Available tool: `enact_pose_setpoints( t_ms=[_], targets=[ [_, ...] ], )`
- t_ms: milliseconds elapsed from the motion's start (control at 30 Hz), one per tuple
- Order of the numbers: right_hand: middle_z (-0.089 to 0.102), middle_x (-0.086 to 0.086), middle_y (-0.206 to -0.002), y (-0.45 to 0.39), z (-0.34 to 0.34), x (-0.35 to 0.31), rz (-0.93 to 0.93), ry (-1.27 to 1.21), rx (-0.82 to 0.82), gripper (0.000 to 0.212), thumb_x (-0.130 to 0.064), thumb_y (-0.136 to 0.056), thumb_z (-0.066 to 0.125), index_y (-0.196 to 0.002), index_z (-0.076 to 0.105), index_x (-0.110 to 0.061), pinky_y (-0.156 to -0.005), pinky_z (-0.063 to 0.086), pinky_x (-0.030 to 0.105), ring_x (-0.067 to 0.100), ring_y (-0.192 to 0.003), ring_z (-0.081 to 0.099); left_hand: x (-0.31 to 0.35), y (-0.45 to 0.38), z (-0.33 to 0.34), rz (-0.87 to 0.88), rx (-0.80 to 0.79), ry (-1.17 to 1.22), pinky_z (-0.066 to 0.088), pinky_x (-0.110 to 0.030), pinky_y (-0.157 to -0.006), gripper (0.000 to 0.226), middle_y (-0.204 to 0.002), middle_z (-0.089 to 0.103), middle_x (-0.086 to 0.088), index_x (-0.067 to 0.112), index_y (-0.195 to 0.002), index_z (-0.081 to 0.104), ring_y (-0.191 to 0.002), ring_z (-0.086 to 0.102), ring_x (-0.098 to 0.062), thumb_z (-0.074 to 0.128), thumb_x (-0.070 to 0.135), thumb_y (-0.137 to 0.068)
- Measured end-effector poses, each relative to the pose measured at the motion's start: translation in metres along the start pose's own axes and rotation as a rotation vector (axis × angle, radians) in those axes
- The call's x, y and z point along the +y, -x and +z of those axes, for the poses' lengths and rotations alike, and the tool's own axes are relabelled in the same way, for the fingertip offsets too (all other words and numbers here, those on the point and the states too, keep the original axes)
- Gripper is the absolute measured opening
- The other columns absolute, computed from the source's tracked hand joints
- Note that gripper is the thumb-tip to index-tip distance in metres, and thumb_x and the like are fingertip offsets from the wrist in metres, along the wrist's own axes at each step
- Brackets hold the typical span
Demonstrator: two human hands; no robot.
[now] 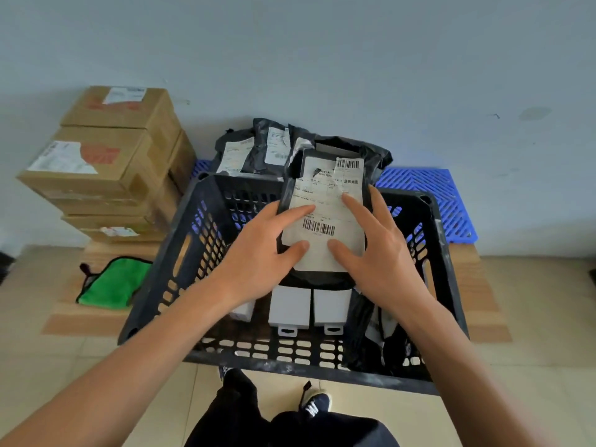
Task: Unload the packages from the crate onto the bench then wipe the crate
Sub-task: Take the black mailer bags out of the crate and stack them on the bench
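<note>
On the blue worktop (429, 185) several black mailers (254, 150) already lie, while both hands' grips, left hand (258, 250) and right hand (374, 250), pinch another package (322, 201) above the crate (180, 253), white boxes (309, 304) and wiping remaining.

Parcel sorting room: stacked cartons (106, 156), labelled mailers (258, 150), crate (180, 253).

One crate (167, 279), two white boxes (289, 306), one green cloth (109, 285).

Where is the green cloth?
In the head view, the fluffy green cloth lies on the left, on flat brown cardboard on the floor, just outside the black plastic crate and below the stacked cardboard boxes.
</note>
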State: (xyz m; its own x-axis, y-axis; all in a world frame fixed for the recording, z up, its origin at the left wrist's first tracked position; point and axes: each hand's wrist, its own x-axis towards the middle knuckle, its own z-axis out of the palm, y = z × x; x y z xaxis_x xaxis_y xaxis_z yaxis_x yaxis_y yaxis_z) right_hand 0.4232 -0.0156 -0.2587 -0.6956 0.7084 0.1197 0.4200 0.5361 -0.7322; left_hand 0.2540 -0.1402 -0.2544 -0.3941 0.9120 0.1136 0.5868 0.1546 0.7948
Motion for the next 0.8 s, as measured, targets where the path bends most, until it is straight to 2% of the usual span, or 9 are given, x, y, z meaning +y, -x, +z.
enact_pose_setpoints(
  t_ms=[133,167,267,367,567,667,733,800],
  targets=[
    [0.008,-0.006,-0.168,-0.042,0.008,-0.027,-0.052,0.049,0.012,0.071,-0.031,-0.093,0.069,-0.155,0.035,-0.029,-0.115,0.041,0.049,0.022,-0.152,0.021,-0.008,-0.027,-0.042,0.015,0.021,-0.063,0.038,-0.001,-0.096,0.057,-0.134,0.051,0.005,0.031,-0.148,0.05,-0.124,0.047,-0.002,0.069,0.024,-0.095],
    [0.007,-0.005,-0.168,-0.054,0.012,-0.034,-0.062,0.059,0.011,0.071,-0.031,-0.093,0.069,-0.155,0.035,-0.028,-0.114,0.041,0.049,0.023,-0.152,0.022,-0.011,-0.034,-0.053,0.017,0.023,-0.066,0.037,-0.002,-0.097,0.057,-0.135,0.052,0.004,0.031,-0.148,0.05,-0.125,0.048,-0.004,0.069,0.024,-0.095],
    [0.007,-0.003,-0.168,-0.093,0.024,-0.058,-0.096,0.078,0.013,0.07,-0.03,-0.094,0.069,-0.155,0.036,-0.028,-0.113,0.043,0.05,0.026,-0.15,0.025,-0.022,-0.057,-0.089,0.024,0.042,-0.075,0.041,-0.014,-0.106,0.056,-0.137,0.052,0.004,0.03,-0.148,0.051,-0.127,0.05,-0.008,0.069,0.023,-0.095],
    [0.009,-0.002,-0.168,-0.137,0.04,-0.079,-0.119,0.107,0.012,0.069,-0.029,-0.093,0.069,-0.155,0.037,-0.028,-0.115,0.041,0.048,0.025,-0.149,0.026,-0.043,-0.085,-0.123,0.027,0.071,-0.1,0.036,-0.002,-0.096,0.056,-0.134,0.055,0.004,0.03,-0.147,0.052,-0.119,0.053,-0.006,0.07,0.024,-0.095],
    [0.008,0.001,-0.169,-0.227,0.084,-0.105,-0.136,0.168,-0.068,0.068,-0.026,-0.092,0.068,-0.154,0.04,-0.021,-0.117,0.038,0.04,0.024,-0.149,0.028,-0.1,-0.148,-0.176,-0.057,0.092,-0.052,0.04,-0.01,-0.097,0.051,-0.139,0.053,0.009,0.032,-0.145,0.054,-0.121,0.051,-0.002,0.068,0.027,-0.096],
    [0.014,0.0,-0.168,-0.266,0.111,-0.107,-0.147,0.167,-0.125,0.067,-0.022,-0.091,0.068,-0.153,0.043,-0.016,-0.112,0.043,0.032,0.022,-0.143,0.037,-0.134,-0.177,-0.191,-0.106,0.089,-0.016,0.044,-0.026,-0.108,0.049,-0.148,0.052,0.006,0.03,-0.144,0.056,-0.129,0.051,-0.008,0.067,0.025,-0.097],
    [0.015,-0.001,-0.167,-0.289,0.127,-0.102,-0.12,0.182,-0.185,0.067,-0.022,-0.091,0.068,-0.153,0.042,-0.017,-0.11,0.044,0.03,0.021,-0.142,0.039,-0.157,-0.192,-0.193,-0.154,0.064,0.017,0.046,-0.032,-0.109,0.05,-0.148,0.052,0.006,0.029,-0.145,0.055,-0.129,0.053,-0.01,0.067,0.024,-0.097],
    [0.013,-0.001,-0.168,-0.309,0.141,-0.094,-0.07,0.198,-0.261,0.068,-0.022,-0.091,0.067,-0.154,0.041,-0.02,-0.107,0.045,0.028,0.022,-0.145,0.036,-0.18,-0.203,-0.19,-0.197,0.035,0.033,0.045,-0.027,-0.109,0.052,-0.149,0.052,0.006,0.029,-0.146,0.053,-0.13,0.052,-0.01,0.067,0.021,-0.097]
  ],
)
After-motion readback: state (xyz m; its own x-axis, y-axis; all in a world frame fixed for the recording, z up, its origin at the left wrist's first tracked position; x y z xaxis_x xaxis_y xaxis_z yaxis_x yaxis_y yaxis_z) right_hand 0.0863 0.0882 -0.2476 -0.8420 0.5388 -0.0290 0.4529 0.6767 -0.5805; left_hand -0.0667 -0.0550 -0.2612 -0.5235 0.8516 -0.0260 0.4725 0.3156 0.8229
